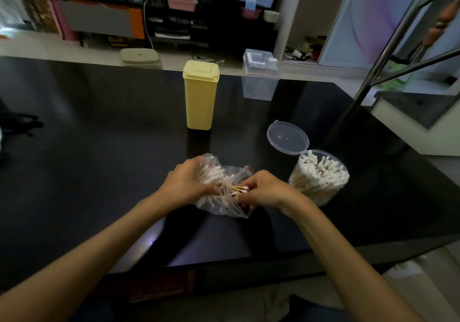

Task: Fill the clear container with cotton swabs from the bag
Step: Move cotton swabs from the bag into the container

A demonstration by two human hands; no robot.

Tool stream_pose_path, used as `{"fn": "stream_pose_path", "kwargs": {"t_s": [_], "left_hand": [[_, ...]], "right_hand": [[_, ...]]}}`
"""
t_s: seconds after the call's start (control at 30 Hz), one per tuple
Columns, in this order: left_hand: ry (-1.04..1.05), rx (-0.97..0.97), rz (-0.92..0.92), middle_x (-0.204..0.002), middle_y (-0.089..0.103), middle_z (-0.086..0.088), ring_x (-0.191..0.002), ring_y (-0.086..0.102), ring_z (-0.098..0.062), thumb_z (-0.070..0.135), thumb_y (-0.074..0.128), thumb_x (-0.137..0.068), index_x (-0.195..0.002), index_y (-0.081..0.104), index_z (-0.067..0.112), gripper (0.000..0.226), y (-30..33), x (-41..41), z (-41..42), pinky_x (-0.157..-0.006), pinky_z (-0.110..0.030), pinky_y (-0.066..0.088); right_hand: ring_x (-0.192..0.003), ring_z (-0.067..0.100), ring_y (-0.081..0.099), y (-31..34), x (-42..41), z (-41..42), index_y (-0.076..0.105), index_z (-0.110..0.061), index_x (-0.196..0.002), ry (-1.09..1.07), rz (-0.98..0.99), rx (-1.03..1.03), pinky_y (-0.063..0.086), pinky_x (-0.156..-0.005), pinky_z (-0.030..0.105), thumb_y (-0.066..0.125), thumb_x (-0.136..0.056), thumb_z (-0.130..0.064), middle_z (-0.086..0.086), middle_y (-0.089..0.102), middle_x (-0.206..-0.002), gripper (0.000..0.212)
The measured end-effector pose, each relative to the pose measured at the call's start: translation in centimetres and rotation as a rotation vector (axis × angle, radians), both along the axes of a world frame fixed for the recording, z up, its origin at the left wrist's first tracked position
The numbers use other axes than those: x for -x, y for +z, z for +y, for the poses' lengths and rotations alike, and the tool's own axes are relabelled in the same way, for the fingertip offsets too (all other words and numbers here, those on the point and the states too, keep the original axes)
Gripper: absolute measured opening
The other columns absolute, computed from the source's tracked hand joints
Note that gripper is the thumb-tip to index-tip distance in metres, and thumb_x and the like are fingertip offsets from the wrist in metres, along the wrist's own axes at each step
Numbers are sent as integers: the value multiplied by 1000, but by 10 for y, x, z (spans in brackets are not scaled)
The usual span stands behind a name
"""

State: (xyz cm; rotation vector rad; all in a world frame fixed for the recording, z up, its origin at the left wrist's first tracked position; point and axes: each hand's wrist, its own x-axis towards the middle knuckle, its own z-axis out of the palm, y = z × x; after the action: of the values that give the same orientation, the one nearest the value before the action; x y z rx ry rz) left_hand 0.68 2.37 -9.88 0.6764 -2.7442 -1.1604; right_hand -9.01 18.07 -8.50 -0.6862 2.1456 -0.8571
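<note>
Both hands (189,182) (263,189) gripping swab bag (224,204), clear container (319,179) beside, lid open

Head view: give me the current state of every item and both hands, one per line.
Round clear container: upright, nearly full of swabs.
Hinged lid: open, tipped back.
Plastic bag: on the table, open, swabs inside.
Left hand: grips the bag and swabs.
Right hand: pinches swabs at the bag mouth.
Yellow container: upright, lid closed.
Square clear box: upright, closed, empty.

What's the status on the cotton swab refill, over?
Left hand grips bag; right hand pinches swabs at its mouth. Round clear container open, nearly full. Nothing between bag and container.
</note>
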Motion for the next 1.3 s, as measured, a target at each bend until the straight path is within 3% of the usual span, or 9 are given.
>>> {"fn": "stream_pose_path", "kwargs": {"t_s": [0.23, 0.33, 0.47, 0.57, 0.67, 0.73, 0.87, 1.17, 1.3], "left_hand": [[45, -113, 19, -94, 69, 2, -93, 64, -19, 34, 81, -62, -101, 64, 23, 44, 1, -1, 2, -89, -42, 50], [82, -195, 35, -95, 70, 2, -92, 66, -19, 42, 78, -50, -101, 65, 24, 56, -1, 1, 1, -89, -45, 51], [118, -256, 27, -96, 71, 0, -92, 66, -19, 34, 84, -56, -103, 65, 22, 53, -5, 2, -2, -89, -45, 52], [140, -318, 43, -96, 71, -2, -91, 67, -20, 36, 80, -50, -102, 66, 20, 56, -3, 3, -2, -88, -44, 54], [144, -416, 65, -95, 71, -7, -91, 68, -22, 13, 82, -66, -100, 66, 13, 38, -3, 3, -1, -87, -42, 55], [136, -458, 85, -94, 71, -9, -90, 69, -23, 6, 80, -69, -99, 66, 11, 33, -2, 2, -1, -83, -37, 56], [117, -484, 145, -91, 71, -3, -84, 68, -15, 5, 82, -68, -90, 64, 20, 32, 5, 2, 4, -79, -28, 55], [-1, -562, 253, -96, 73, 0, -83, 69, -5, 6, 79, -72, -97, 66, 22, 32, 13, 0, 10, -74, -16, 55], [-13, -605, 285, -93, 74, -1, -83, 70, -7, 15, 72, -81, -97, 68, 19, 17, 14, 0, 15, -71, -17, 56]], "right_hand": [[-47, 2, 53, -1, -3, -1, 56, -10, -74, -18, -147, 52, 40, -45, 11, 50, -92, -3, 4, 54, -64, 20], [-57, 6, 52, 3, -4, 0, 62, -3, -98, 12, -145, 59, 41, -45, 14, 54, -89, -2, 7, 56, -76, 12], [-64, 7, 52, 9, -4, 5, 56, -1, -118, 127, -99, -2, 40, -47, 12, 59, -85, 1, 10, 59, -89, 33], [-65, 9, 53, 6, -4, 4, 56, 2, -116, 130, -80, 20, 42, -48, 13, 56, -85, 5, 13, 58, -89, 31], [-59, 12, 53, 5, -3, 4, 58, 2, -92, 52, -114, 91, 47, -50, 16, 53, -87, 5, 14, 55, -76, 8], [-57, 11, 53, 4, -1, 3, 57, -4, -82, -37, -186, 180, 49, -52, 17, 51, -90, 3, 11, 55, -71, 13], [-71, 13, 54, 4, -2, 0, 57, -3, -98, -113, -332, 322, 46, -58, 19, 46, -89, 6, 11, 56, -80, 17], [-31, 6, 37, -4, -7, -12, 51, -10, -72, -345, -66, 368, 29, -34, 16, 43, -99, -20, -3, 44, -39, 30], [-60, 4, 64, -4, -11, -15, 64, -11, -87, -396, 22, 391, 53, -55, 18, 51, -96, -23, -2, 65, -66, 20]]}}
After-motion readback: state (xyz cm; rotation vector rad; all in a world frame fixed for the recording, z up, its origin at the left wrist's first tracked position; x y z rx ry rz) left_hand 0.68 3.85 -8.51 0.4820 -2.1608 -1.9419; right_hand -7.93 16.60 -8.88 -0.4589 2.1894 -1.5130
